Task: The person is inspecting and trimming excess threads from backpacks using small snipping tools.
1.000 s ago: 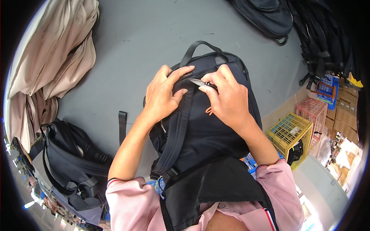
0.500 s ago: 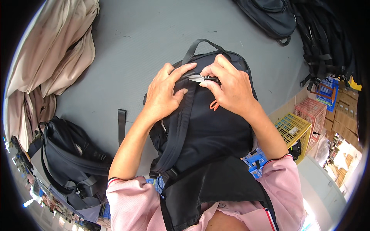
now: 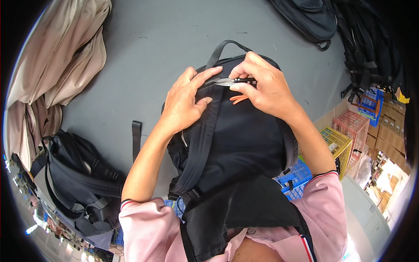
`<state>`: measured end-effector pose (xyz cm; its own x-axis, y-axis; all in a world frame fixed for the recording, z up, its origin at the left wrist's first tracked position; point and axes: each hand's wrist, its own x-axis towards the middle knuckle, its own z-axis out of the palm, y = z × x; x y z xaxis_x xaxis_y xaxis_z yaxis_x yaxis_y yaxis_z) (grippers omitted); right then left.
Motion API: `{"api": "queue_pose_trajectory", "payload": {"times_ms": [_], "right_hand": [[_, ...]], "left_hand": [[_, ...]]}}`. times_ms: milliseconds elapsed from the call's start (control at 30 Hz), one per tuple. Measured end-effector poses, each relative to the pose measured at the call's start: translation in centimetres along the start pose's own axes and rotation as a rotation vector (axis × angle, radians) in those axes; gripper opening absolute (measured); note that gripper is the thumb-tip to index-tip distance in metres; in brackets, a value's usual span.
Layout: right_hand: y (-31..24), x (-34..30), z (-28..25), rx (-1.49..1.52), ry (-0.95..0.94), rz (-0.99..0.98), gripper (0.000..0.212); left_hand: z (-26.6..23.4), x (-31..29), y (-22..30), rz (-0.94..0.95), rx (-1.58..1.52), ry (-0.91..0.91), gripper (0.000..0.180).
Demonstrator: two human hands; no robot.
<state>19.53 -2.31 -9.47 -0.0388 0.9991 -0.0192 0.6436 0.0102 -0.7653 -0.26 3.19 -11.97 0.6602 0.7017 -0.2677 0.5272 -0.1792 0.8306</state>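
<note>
A dark navy backpack point(image 3: 248, 139) lies on the grey table in front of me, its top handle loop point(image 3: 214, 54) pointing away. My left hand point(image 3: 184, 102) grips the upper part of the left shoulder strap point(image 3: 204, 139), index finger stretched along the seam and thumb lower down on the strap. In my right hand point(image 3: 271, 89) are small thread snips point(image 3: 239, 81) with a black handle, silver blades and an orange cord loop point(image 3: 238, 99). The blade tips point left and meet the strap's top seam, close to my left index finger. Any thread there is too small to make out.
Beige fabric point(image 3: 70, 52) hangs in folds at the far left, above another black backpack point(image 3: 83, 179). More black bags point(image 3: 305, 19) lie at the far right. Yellow point(image 3: 336, 144), red and blue crates stand beside the grey table point(image 3: 161, 35), with cardboard boxes beyond.
My right hand has moved slightly up and right, and the snips have turned so more of the blades and handle show. The orange loop has swung up. My left hand stays nearly in place.
</note>
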Motion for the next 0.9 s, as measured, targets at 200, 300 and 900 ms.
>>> {"api": "queue_pose_trajectory", "payload": {"times_ms": [200,300,900], "right_hand": [[-0.1,0.4,0.1,-0.129,-0.101,-0.016,0.014],[0.0,0.4,0.0,-0.164,-0.106,-0.018,0.013],[1.1,-13.5,-10.1,1.007,-0.005,0.379,0.042]], "left_hand": [[0.0,0.0,0.1,-0.013,-0.007,0.002,0.069],[-0.1,0.2,0.2,-0.033,-0.024,-0.015,0.069],[-5.9,-13.8,4.1,-0.052,-0.479,-0.071,0.042]]}}
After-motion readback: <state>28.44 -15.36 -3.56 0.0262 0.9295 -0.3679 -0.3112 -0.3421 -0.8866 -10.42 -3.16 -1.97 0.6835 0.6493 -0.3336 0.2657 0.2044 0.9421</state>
